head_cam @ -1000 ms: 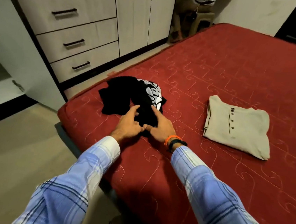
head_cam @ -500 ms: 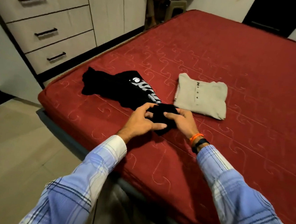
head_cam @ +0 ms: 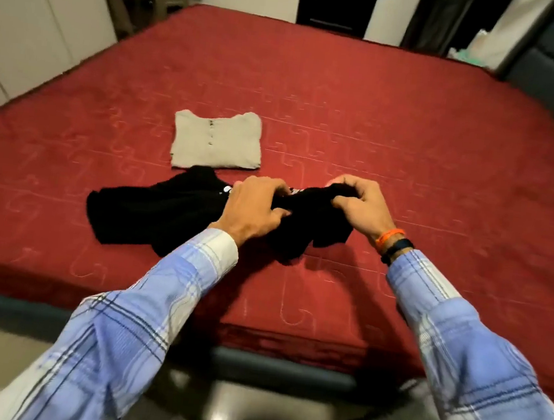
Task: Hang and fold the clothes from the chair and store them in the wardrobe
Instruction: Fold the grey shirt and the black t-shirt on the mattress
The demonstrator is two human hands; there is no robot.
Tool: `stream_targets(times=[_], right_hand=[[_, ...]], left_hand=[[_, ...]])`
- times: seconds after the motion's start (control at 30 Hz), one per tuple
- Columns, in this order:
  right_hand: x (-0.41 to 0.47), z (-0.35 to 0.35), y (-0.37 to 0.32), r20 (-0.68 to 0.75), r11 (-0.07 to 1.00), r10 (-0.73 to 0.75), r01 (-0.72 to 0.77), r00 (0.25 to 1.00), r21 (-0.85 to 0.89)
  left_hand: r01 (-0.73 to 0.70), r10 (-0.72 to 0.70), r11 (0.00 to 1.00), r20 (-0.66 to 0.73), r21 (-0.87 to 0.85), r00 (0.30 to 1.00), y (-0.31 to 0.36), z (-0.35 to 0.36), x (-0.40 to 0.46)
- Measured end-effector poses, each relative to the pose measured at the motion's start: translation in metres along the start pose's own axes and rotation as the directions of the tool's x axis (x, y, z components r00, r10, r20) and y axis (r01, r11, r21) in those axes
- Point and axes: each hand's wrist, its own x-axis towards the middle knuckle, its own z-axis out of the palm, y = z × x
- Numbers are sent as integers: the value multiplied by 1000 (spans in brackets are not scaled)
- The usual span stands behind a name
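The red bed (head_cam: 381, 118) serves as the folding place, and the white wardrobe (head_cam: 33, 13) stands along its left side, only partly in view with nothing showing whether any clothes are inside yet. No chair is in view, so how many garments wait there cannot be told.

On the bed lies a beige shirt (head_cam: 217, 142), folded into a neat rectangle with its button placket up; that piece looks finished as far as folding goes, but it is not yet stored. Just in front of it, nearly touching its near edge, lies the black t-shirt (head_cam: 152, 213), bunched and unfolded, with a bit of white print showing near the hands.

The left hand (head_cam: 255, 207) grips the cloth with its fingers curled round a gathered part, and the right hand (head_cam: 358, 208) pinches and lifts another bunch a little off the bed, fingers clamped on the fabric. By my reading, the black t-shirt is only being gathered for spreading out, so its folding is barely begun. Folding it, carrying both pieces to the wardrobe, and any hanging remain.
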Motion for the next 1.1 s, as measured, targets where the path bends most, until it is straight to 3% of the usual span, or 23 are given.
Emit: stream_targets(times=[0.27,0.37,0.5,0.63,0.73,0.77,0.83,0.87,0.9,1.0,1.1], right_hand=[[-22,-73,30,-368,961,-128,23,921,-276],[-25,-86,48,-388,953,-23,-97,921,-287],[-35,-79,62,-306,891,80,-206,949,-405],[-47,-59,45,-74,978,91,-103,993,-181],[-48,-44,48,126,965,83,-48,988,-258],[-48,-40,54,152,935,94,-35,984,-352],[-52,-33,65,226,861,209,-69,952,-504],[-55,-32,69,281,828,277,-80,919,-555],[-59,-30,71,341,800,323,-63,883,-596],[-63,-30,67,437,771,374,-13,818,-636],[-54,-25,61,372,792,355,-64,858,-608]], left_hand=[[-4,-27,979,-154,-202,988,73,26,28],[1,-51,961,-172,-277,984,86,24,31],[8,-49,963,-146,-270,988,92,27,27],[31,-51,969,-75,-244,996,95,34,21],[57,-20,958,133,-280,991,90,41,14],[58,13,968,282,-242,959,86,44,10],[57,24,991,597,-117,802,74,50,-1],[72,2,994,684,-80,729,67,54,-6],[105,-22,992,712,-72,702,59,57,-12],[174,-103,981,544,-81,833,33,65,-18],[168,-156,986,368,-2,917,15,66,-18]])
